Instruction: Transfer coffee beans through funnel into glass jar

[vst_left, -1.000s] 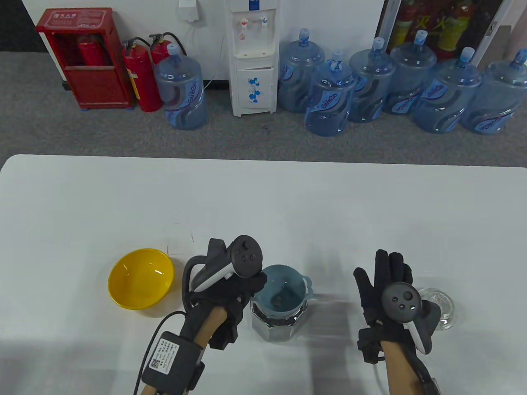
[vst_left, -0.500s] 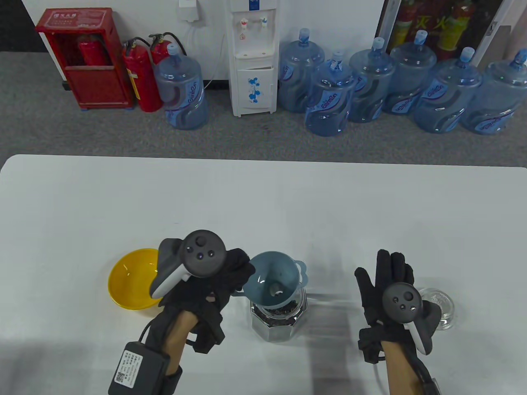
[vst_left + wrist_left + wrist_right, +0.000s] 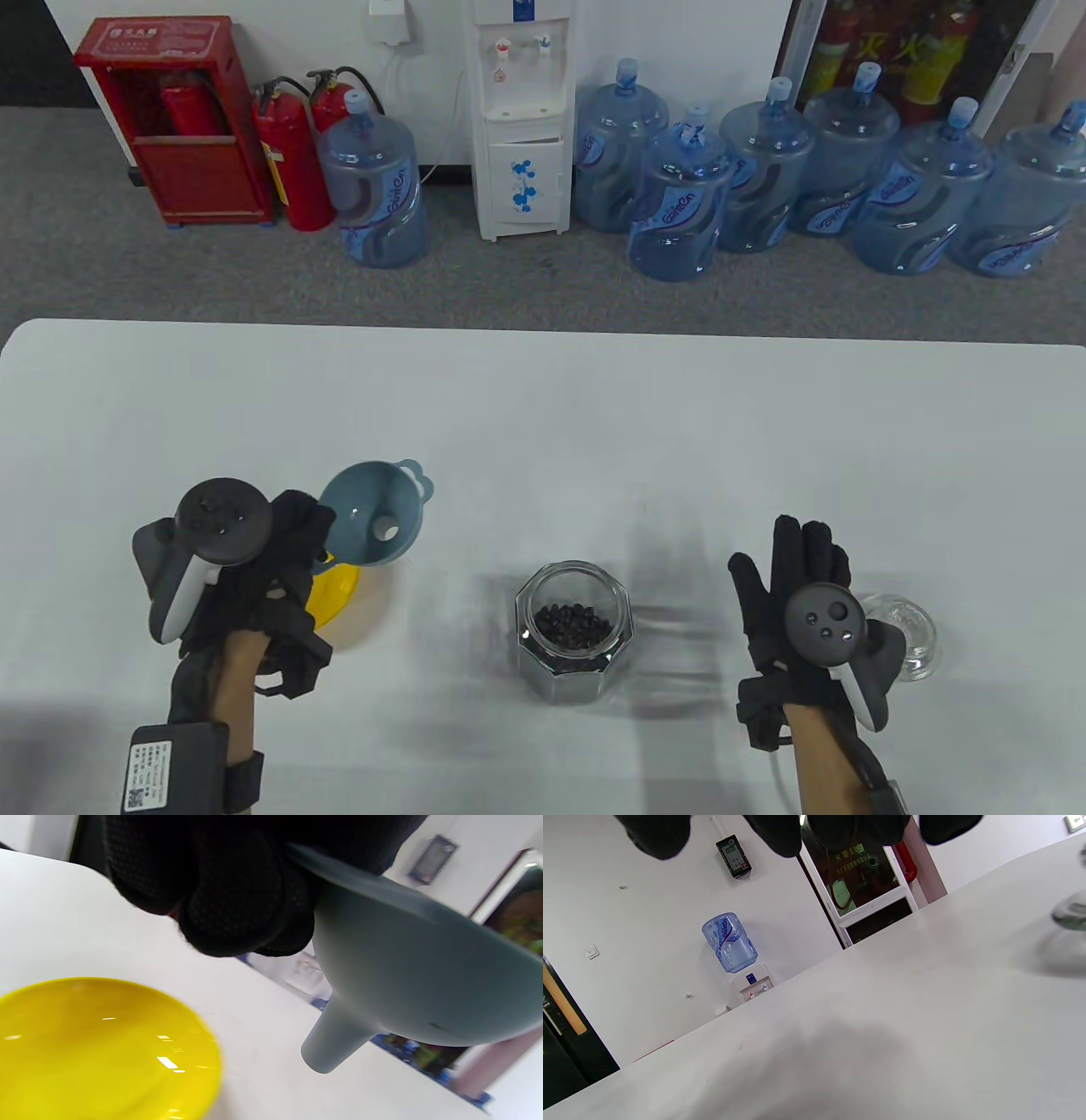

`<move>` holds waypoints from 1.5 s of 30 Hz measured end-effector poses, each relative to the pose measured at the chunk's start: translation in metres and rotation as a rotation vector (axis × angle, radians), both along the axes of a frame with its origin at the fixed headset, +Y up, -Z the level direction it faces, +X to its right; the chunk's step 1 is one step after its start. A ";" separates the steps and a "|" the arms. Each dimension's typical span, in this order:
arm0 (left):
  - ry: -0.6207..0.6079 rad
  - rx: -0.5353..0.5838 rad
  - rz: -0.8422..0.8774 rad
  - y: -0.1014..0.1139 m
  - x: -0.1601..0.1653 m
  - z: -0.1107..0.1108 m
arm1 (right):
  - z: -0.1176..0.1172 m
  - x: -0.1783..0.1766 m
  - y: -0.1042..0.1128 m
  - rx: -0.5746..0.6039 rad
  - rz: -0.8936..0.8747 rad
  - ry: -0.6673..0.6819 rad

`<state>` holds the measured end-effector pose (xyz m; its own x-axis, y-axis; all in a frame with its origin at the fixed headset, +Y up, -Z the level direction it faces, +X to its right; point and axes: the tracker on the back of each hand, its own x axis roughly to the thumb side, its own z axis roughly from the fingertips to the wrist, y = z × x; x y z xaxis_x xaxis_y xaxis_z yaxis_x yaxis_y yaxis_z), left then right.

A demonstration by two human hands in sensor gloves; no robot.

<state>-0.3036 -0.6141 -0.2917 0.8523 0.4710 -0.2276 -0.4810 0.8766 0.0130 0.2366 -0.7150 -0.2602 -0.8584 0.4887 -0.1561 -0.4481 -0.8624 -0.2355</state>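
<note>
funnel (image 3: 373, 514) off the jar (image 3: 573, 632), beans (image 3: 574, 622) inside.
right hand (image 3: 793, 607) lies flat, grip released, beside a glass lid (image 3: 908, 632); jar stands mid surface (image 3: 543, 424); left hand (image 3: 254, 586) grips the funnel rim above the yellow bowl (image 3: 97, 1052).

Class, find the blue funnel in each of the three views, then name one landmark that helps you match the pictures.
Table view: funnel left of centre, held by the left hand above the yellow bowl.
Left wrist view: funnel fills the right half, spout pointing down-left, fingers gripping its rim.
Right wrist view: not in it.
Shared landmark: the yellow bowl, beneath the funnel in both.
</note>
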 end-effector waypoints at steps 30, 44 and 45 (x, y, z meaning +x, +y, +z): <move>0.054 0.026 -0.354 -0.064 -0.034 0.018 | 0.000 -0.004 0.000 -0.010 0.021 0.001; 0.045 -0.059 -0.509 -0.070 -0.027 0.017 | 0.000 -0.004 -0.001 -0.018 0.019 0.000; 0.052 -0.069 -0.517 -0.071 -0.026 0.016 | 0.000 -0.004 -0.001 -0.017 0.019 0.001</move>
<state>-0.3297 -0.6847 -0.2757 0.9563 -0.0256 -0.2911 0.0144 0.9991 -0.0408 0.2330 -0.7157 -0.2601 -0.8674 0.4699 -0.1635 -0.4322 -0.8744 -0.2203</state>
